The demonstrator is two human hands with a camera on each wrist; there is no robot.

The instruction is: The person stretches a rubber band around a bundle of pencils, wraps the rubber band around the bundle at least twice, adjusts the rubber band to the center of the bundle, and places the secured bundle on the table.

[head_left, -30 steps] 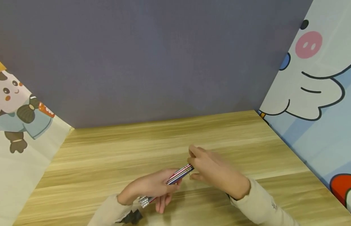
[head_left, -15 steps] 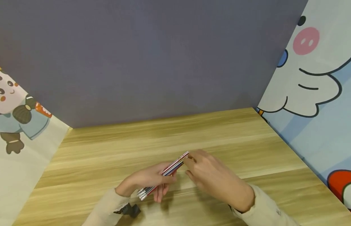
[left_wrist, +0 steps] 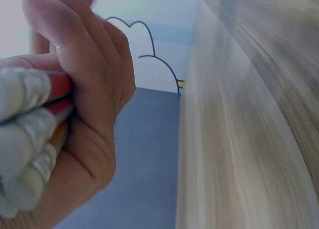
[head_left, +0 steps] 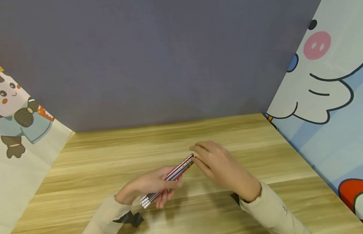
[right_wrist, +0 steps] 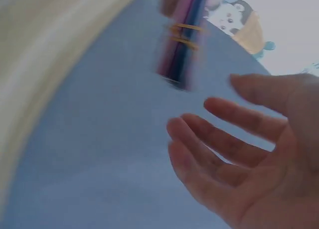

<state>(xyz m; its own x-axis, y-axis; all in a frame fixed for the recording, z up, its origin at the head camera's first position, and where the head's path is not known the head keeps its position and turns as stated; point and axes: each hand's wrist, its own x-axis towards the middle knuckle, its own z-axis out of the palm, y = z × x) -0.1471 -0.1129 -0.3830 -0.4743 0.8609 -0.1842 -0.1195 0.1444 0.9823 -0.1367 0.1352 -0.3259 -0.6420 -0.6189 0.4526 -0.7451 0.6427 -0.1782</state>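
A bundle of pencils (head_left: 176, 173) in red, blue and silver slants upward to the right above the table. My left hand (head_left: 150, 182) grips it round the middle. White erasers (left_wrist: 17, 144) in silver ferrules stick out at the wrist end, large in the left wrist view. Near the far end, a thin yellowish rubber band (right_wrist: 185, 37) loops round the pencils in more than one turn. Just beyond that end is my right hand (head_left: 226, 167); in the right wrist view its fingers are spread and loosely bent, holding nothing, apart from the bundle.
Beneath both hands lies a wood-grain table (head_left: 117, 152). A grey panel (head_left: 169, 65) rises along its back edge. Cartoon-printed sheets (head_left: 330, 97) stand on the left and right sides. Dark wrist straps (head_left: 130, 218) show under the sleeves.
My right fingers have let go of the bundle's far end and opened out. The rubber band now sits round the pencils near that end. My left hand keeps its hold, shifted slightly left.
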